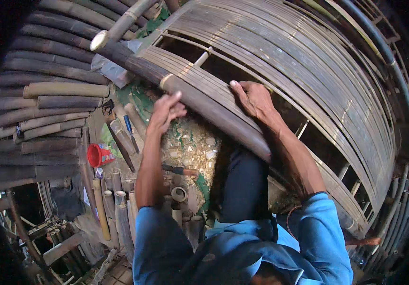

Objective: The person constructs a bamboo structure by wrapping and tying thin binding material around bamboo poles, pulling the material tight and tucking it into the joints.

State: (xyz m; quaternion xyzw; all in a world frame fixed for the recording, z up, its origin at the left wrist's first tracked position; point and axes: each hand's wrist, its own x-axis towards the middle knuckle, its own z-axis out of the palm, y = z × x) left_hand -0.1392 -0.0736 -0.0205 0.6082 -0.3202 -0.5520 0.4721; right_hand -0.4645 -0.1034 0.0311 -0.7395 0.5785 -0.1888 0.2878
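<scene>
Blue sleeves (325, 232) fill the foreground, the forearms reaching up from them. On the left hand (164, 114) the fingers are loosely curled and a little apart, just beside the bamboo pole (214, 112), near its pale ring; blur leaves it unclear whether they touch. The right hand (256, 100) rests at the slats of the bamboo panel (285, 61), thumb stretched out, the other fingers bent and partly hidden, so their grip cannot be told. The dark pole lies slantwise along the panel's near edge, above the person's leg (245, 183). Good work here probably calls for light, even pressure from the right hand, the pole steadied against rolling, and the left fingertips clear of split edges. Farther out are pale shavings (190, 145), a red cup (99, 155) and stacked bamboo lengths (59, 102).
</scene>
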